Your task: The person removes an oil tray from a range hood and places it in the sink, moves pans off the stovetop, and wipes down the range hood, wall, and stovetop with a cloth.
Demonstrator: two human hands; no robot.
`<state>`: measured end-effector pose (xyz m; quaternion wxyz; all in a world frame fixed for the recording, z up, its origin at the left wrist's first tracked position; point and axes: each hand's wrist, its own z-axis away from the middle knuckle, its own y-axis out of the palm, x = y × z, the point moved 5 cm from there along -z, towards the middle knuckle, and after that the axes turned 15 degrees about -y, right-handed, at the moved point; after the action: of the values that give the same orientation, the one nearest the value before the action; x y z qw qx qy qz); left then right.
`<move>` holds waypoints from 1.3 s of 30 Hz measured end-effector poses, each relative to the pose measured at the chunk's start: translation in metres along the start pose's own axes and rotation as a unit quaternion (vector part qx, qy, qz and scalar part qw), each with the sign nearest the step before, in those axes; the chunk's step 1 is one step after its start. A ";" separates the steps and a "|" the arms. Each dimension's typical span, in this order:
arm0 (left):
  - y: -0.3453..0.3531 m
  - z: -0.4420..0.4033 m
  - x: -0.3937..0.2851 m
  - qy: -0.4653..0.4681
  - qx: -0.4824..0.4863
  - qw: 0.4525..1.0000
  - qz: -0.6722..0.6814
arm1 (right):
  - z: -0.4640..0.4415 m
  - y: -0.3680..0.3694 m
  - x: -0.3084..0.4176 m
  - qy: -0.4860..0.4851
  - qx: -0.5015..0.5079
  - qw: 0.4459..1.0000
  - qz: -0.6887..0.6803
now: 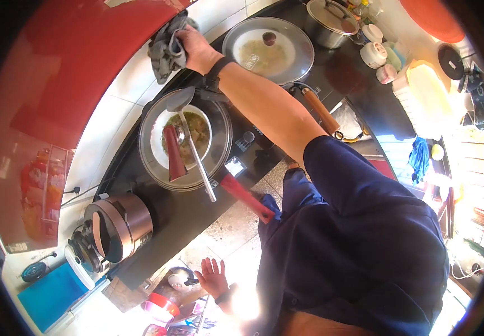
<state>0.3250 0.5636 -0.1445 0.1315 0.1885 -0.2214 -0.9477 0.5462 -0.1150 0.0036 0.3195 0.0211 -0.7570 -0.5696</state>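
My right hand [198, 50] grips a crumpled grey cloth [168, 47] against the white wall tiles behind the stove; a dark band is round the wrist. Below it, a pan under a glass lid [151, 163] shows a pale bowl of food inside. A metal spatula [198, 154] lies across this lid beside its dark red handle [174, 152]. Under my right wrist and forearm sits a second pan with a domed glass lid [303, 42]. Low in the view, my left hand [214, 278] hangs over the floor with its fingers spread, holding nothing.
A steel pot [331, 25] stands at the stove's far end, with jars [373, 54] beyond. A red pan handle [247, 197] and a brown one [320, 111] stick out over the front edge. A rice cooker [120, 228] occupies the near counter. Red cabinets [80, 73] border the wall.
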 end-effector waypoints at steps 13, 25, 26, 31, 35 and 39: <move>-0.053 0.028 0.016 0.020 -0.033 0.998 0.044 | 0.057 0.059 -0.091 0.104 0.057 0.990 0.071; -0.090 0.051 0.034 0.035 -0.120 0.985 0.115 | 0.090 0.097 -0.168 0.162 0.226 0.959 0.058; -0.091 0.050 0.033 0.036 -0.118 0.985 0.117 | 0.092 0.095 -0.165 0.162 0.229 0.958 0.058; -0.092 0.047 0.033 0.057 -0.091 0.987 0.121 | 0.098 0.092 -0.177 0.242 0.200 0.945 0.088; -0.105 0.047 0.040 0.066 -0.091 0.985 0.129 | 0.108 0.109 -0.191 0.273 0.189 0.938 0.103; -0.121 0.060 0.057 0.069 -0.131 0.976 0.163 | 0.112 0.128 -0.237 0.293 0.214 0.931 0.041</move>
<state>0.2285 0.6719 -0.1684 0.3224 0.1956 -0.1134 -0.9192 0.7202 0.1182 -0.0092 0.5384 0.2241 -0.7338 -0.3485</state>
